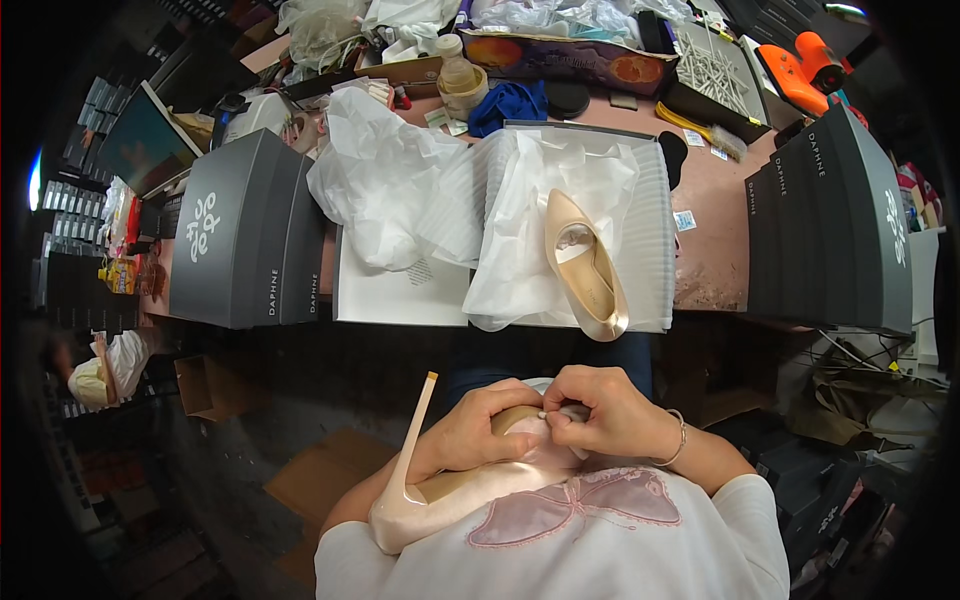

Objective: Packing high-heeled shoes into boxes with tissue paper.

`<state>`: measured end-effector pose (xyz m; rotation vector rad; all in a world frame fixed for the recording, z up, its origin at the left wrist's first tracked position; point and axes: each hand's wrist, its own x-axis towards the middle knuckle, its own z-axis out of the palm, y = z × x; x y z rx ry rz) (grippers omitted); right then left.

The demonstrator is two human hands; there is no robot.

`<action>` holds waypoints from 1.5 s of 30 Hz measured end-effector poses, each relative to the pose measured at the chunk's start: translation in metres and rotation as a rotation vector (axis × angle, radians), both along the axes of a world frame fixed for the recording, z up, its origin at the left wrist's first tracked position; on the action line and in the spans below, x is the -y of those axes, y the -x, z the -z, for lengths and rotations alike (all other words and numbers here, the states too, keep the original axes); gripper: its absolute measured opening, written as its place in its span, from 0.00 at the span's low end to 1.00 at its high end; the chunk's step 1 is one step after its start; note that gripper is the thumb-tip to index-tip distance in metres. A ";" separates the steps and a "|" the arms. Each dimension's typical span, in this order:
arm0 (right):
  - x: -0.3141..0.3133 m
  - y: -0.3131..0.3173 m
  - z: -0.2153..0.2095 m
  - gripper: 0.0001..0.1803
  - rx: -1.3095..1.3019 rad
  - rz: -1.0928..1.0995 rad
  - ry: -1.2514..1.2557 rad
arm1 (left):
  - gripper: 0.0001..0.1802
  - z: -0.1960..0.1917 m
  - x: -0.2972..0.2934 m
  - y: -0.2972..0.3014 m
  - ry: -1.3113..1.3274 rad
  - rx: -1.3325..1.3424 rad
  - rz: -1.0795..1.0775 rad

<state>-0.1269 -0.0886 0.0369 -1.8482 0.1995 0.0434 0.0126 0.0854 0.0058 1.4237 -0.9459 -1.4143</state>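
Note:
A beige high-heeled shoe (pixel 440 505) lies across my front, its thin heel pointing up at the left. My left hand (pixel 475 425) is closed around the side of this shoe. The fingers of my right hand (pixel 612 415) are pinched together at the shoe, beside my left fingertips. A small whitish bit shows at the pinch, too small to name. A matching beige shoe (pixel 557 228) rests on white tissue paper (pixel 505 285) in an open shoe box (pixel 390 300) on the table. More crumpled tissue spreads over the box's left part.
Dark grey shoe boxes stand on the left (pixel 235 235) and right (pixel 825 225) of the table (pixel 712 265). Behind are a brush (pixel 700 128), a blue cloth (pixel 508 105), a tray of white sticks (pixel 710 75) and an orange tape dispenser (pixel 790 75). Another person (pixel 120 365) is at far left.

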 end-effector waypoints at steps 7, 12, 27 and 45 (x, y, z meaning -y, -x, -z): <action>0.001 -0.002 -0.003 0.07 -0.013 0.016 -0.008 | 0.26 -0.003 0.001 -0.003 -0.010 0.004 0.014; 0.003 0.000 -0.002 0.07 -0.013 -0.006 0.010 | 0.27 -0.002 0.001 -0.003 -0.006 0.040 0.032; 0.016 0.018 0.005 0.06 -0.109 0.143 -0.014 | 0.27 -0.005 0.002 -0.009 0.018 0.044 0.032; 0.015 0.008 0.003 0.05 -0.063 0.132 -0.197 | 0.25 0.022 -0.017 0.002 -0.095 -0.535 -0.207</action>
